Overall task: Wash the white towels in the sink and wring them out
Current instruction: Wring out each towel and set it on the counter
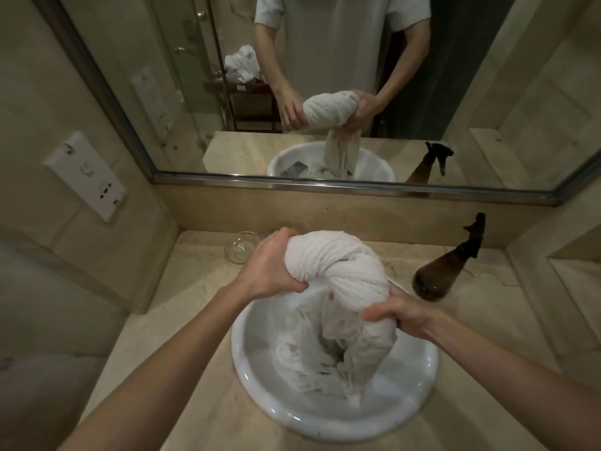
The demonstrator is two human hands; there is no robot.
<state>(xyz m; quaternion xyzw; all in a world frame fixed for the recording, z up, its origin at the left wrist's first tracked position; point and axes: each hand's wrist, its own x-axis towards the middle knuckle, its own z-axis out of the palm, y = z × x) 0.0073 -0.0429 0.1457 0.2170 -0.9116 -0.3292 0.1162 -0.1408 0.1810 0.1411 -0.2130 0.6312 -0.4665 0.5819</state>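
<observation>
A white towel (335, 265) is twisted into a thick rope above the round white sink (260, 395). My left hand (273, 265) grips its far end, up and to the left. Near the sink's right rim, my right hand (400, 314) grips the near end of the twist. Below the hands the loose, wet rest of the towel hangs down and lies bunched in the bowl. The drain is hidden under the cloth.
A brown spray bottle (445, 271) with a black trigger stands right of the sink on the beige stone counter (182, 320). An upturned clear glass (239, 247) sits behind my left hand. The wall mirror (325, 76) reflects me and folded towels. A socket plate (84, 175) is on the left wall.
</observation>
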